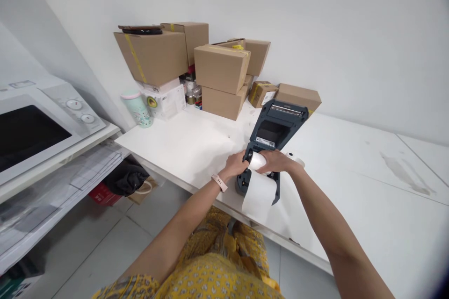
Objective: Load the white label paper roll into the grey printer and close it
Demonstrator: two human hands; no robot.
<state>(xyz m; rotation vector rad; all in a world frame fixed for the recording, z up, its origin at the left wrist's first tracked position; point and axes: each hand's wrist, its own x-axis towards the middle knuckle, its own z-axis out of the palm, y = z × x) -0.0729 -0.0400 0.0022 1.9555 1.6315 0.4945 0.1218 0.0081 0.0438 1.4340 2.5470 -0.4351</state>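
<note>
A dark grey label printer [277,124] stands on the white table with its lid raised. Inside its bay sits a white paper roll [257,160], and a loose strip of paper [258,196] hangs from it over the printer's front. My left hand [236,164], with a pale pink band on the wrist, is closed at the left side of the bay, gripping the printer beside the roll's end; its fingertips are partly hidden. My right hand [275,161] is wrapped over the right part of the roll. Just behind that wrist, a white roll-like object [296,159] is partly covered.
Cardboard boxes [220,70] are stacked along the wall, with a smaller carton [262,94] to their right. A mint tumbler [137,110] and a white box [166,100] stand at the table's left end. A microwave [45,121] sits on a shelf at far left.
</note>
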